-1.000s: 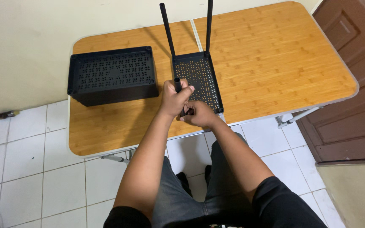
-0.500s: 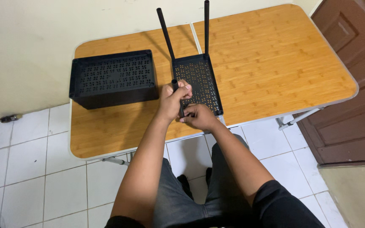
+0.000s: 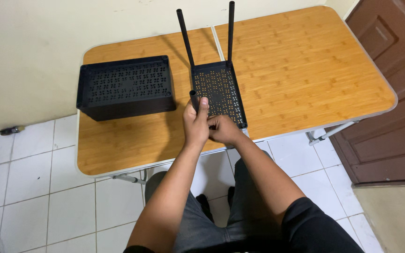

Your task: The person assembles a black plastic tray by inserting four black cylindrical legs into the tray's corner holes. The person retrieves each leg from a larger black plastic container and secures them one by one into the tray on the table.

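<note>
- Left hand (image 3: 196, 125), centre of the frame, has its fingers (image 3: 203, 106) clenched around a black pole (image 3: 193, 99), thumb laid up along it; the pole's open top pokes out just above the hand.
- Right hand (image 3: 223, 129) sits just beside it, touching the left hand, fingers pinched low at the foot of that pole; exactly what they grip is hidden.
- The pole stands upright at the near left corner of a small black perforated tray (image 3: 219, 92), which lies on the wooden counter (image 3: 305, 70) at centre frame.
- Two more black poles stand at the tray's far corners: the left one (image 3: 185, 37) leans left, the right one (image 3: 230, 30) is nearly straight.
- Upper left: a bigger black perforated tray (image 3: 125, 86) lies bottom-up on the counter, well apart from the hands.
</note>
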